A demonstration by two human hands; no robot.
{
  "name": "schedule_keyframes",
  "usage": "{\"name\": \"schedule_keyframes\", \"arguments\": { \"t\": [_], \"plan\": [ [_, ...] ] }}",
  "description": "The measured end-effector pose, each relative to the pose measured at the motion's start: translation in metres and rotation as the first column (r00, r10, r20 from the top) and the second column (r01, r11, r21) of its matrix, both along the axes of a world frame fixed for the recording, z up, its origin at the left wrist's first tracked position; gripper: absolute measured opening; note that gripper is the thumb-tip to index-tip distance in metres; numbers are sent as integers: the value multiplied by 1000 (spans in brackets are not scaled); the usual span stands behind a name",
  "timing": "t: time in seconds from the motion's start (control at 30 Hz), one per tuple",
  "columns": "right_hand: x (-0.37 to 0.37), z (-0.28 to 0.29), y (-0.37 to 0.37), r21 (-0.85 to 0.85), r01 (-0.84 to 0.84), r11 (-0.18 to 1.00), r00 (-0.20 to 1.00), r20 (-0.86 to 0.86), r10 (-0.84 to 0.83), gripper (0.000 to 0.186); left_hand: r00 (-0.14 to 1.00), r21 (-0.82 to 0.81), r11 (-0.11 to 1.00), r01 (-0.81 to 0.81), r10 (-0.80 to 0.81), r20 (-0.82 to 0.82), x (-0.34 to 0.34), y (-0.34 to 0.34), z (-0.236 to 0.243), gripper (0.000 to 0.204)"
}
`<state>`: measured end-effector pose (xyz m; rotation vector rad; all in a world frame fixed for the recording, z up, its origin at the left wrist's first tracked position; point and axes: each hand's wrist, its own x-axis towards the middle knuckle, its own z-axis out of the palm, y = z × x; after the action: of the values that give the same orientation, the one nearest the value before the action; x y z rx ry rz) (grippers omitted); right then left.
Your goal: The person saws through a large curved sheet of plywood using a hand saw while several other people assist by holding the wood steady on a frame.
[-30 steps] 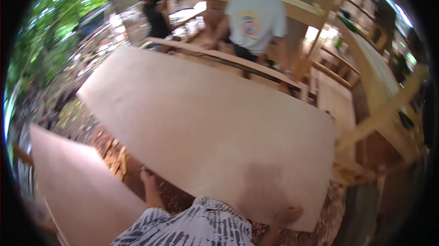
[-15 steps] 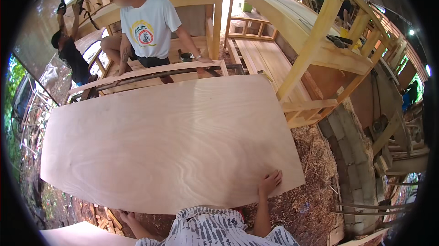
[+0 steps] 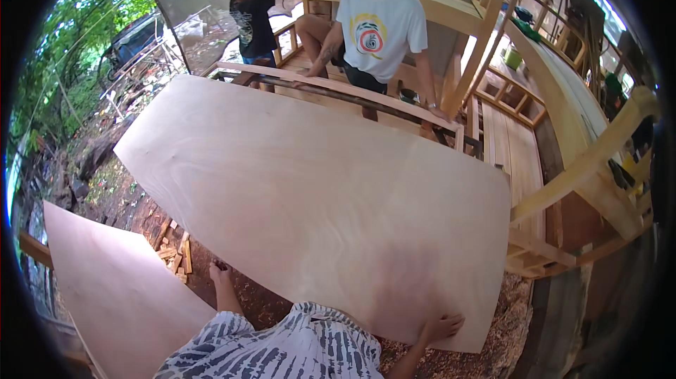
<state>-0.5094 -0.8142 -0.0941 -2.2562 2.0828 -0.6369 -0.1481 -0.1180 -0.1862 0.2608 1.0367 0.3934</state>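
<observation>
A large pale plywood sheet [image 3: 317,189] lies flat in front of me, its far edge by a wooden frame. My right hand [image 3: 443,327] rests on the sheet's near right part, fingers stretched out and palm down. My left hand [image 3: 220,275] is low beside the sheet's near left edge, seemingly apart from it. Its fingers are curled, with a small dark patch beside them; what they hold, if anything, I cannot make out. A second plywood sheet [image 3: 120,273] is at the lower left, near my left arm.
Across the sheet, a person in a white T-shirt [image 3: 380,34] leans on the wooden frame [image 3: 338,90]. Another person in black [image 3: 255,23] works further back. Wooden bed-like frames [image 3: 584,147] stand at right. Wood scraps [image 3: 172,249] lie on the ground between the sheets.
My view has swung left, bringing more of the second sheet into sight. My left hand now shows further out from the large sheet's edge; my right hand stays on its near right part.
</observation>
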Motion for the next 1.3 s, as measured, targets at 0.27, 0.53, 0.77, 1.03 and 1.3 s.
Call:
{"name": "schedule_keyframes", "arguments": {
  "t": [0.27, 0.53, 0.77, 1.03, 1.3],
  "plan": [
    [1, 18, 1, 116, 48, 992, 997, -63, -41, 58, 925, 230, 897, 377, -374, -60, 17, -24, 29, 45],
    [-1, 4, 1, 65, 48, 997, 995, -87, -42, 58, 962, 111, 987, 118, -142, 231, 10, -33, 29, 40],
    [-14, 1, 1, -17, 53, 998, 995, -85, -54, 57, 958, 84, 972, 220, -232, 171, 25, -10, 18, 31],
    [12, 29, 10, 13, -1, 1000, 1000, 9, 1, 55, 974, 418, 897, 145, -205, 101, 19, 26, -11, 49],
    [0, 24, 8, -57, -4, 998, 1000, 18, 5, 55, 940, 222, 927, 301, -328, 93, 28, -10, 48, 31]
  ]
}}
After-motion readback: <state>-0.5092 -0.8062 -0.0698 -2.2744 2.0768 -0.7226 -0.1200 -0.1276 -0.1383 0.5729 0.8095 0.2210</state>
